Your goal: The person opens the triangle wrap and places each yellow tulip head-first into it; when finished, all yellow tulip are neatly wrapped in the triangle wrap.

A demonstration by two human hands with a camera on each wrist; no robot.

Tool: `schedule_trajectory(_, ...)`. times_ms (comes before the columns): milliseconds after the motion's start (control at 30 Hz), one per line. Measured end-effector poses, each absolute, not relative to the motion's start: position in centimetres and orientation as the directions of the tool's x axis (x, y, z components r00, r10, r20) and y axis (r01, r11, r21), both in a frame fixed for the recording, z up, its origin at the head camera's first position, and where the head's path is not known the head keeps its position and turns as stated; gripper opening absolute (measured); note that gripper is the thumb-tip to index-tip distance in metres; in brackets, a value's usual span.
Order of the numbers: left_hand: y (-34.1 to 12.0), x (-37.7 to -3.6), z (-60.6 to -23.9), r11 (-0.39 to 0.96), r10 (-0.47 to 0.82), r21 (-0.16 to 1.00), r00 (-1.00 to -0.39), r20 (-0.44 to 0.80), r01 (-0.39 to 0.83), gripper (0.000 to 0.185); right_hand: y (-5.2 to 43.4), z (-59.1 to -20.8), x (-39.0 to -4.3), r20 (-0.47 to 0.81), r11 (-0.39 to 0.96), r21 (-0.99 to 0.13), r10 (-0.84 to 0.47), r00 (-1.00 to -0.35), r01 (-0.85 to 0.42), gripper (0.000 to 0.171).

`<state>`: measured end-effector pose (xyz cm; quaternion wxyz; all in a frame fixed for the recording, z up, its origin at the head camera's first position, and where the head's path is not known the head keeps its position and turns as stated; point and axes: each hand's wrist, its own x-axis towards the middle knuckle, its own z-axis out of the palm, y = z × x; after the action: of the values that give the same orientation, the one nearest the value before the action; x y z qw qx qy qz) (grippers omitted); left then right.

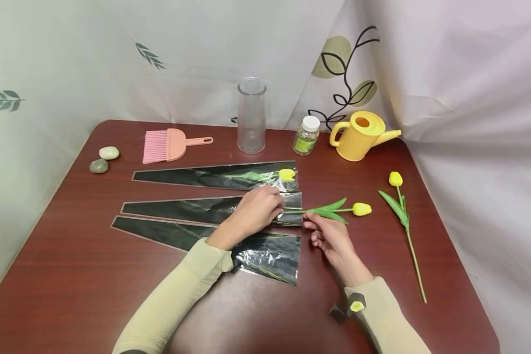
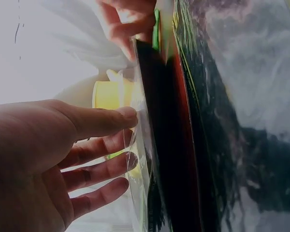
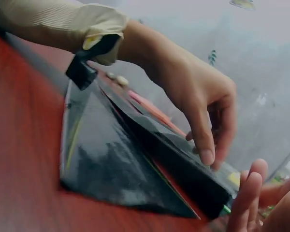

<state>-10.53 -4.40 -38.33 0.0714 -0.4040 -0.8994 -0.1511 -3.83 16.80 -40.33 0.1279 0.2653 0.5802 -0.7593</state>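
Note:
Three black-and-clear cone sleeves lie side by side on the red-brown table [image 1: 71,255]. The far sleeve [image 1: 212,175] holds a yellow tulip [image 1: 286,174]. My left hand [image 1: 276,204] pinches the clear film at the wide mouth of the middle sleeve [image 1: 181,209]; the left wrist view shows its thumb [image 2: 113,118] on that film [image 2: 140,159]. My right hand [image 1: 310,223] pinches the stem of a second yellow tulip [image 1: 362,209], whose stem end lies in that mouth. The near sleeve [image 1: 265,255] lies under my left forearm. In the right wrist view the left hand [image 3: 205,152] stands over the sleeve's edge [image 3: 174,159].
A third tulip [image 1: 400,206] lies loose at the right. Along the back stand a clear glass vase [image 1: 251,115], a small bottle [image 1: 307,136] and a yellow watering can [image 1: 360,135]. A pink brush [image 1: 165,145] and two stones [image 1: 103,160] lie back left. Curtains surround the table.

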Motion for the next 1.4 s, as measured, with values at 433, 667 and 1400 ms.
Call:
schedule_trajectory(433,-4.5,-10.7,-38.7,0.636,0.706,0.205,-0.668,0.235,0.744,0.004,25.3,-38.5,-4.9,0.222,0.607,-0.775,-0.001,-0.975,-0.177,0.016)
schedule_trajectory(667,-4.4,-10.6,-38.9,0.636,0.708,0.204,-0.668,0.229,0.744,0.004,28.2,-39.3,-6.7,0.439,0.807,-0.321,-0.338,-0.833,-0.496,0.013)
schedule_trajectory(1400,-4.1,-10.6,-38.5,0.592,0.714,0.25,-0.643,0.278,0.766,0.004,23.7,-40.0,-7.3,0.294,0.727,-0.473,-0.403,-0.867,-0.498,0.01)
